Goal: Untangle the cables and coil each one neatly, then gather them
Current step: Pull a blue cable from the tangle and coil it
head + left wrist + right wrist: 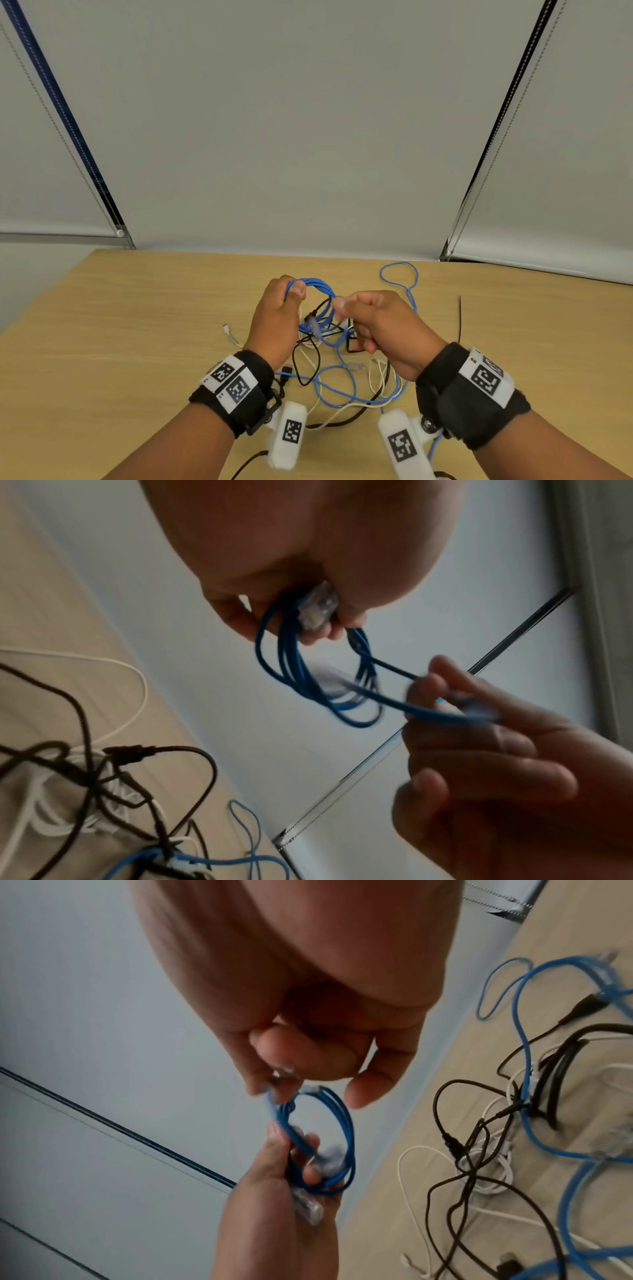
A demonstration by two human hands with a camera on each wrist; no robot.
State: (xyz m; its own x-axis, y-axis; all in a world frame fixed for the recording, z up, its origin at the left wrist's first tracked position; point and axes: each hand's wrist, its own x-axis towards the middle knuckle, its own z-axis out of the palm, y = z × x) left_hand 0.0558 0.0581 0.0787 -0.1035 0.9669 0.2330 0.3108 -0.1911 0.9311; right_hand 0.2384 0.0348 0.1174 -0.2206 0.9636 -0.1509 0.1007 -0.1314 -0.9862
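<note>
A small coil of blue network cable (317, 287) is held above the wooden table (137, 325). My left hand (279, 317) grips the coil, thumb on top, with a clear plug (316, 607) against its fingers. My right hand (373, 325) pinches the cable's other end (274, 1096) at the coil's right side. Below lies a tangle of black cable (305, 363), white cable (342, 407) and a second blue cable (339, 380). In the right wrist view the coil (334, 1139) hangs between both hands.
A loose blue loop (399, 275) lies at the back right of the table. A white plug end (228, 334) lies left of my left hand. A thin dark cord (460, 318) runs at the right. Window blinds (308, 120) stand behind the table.
</note>
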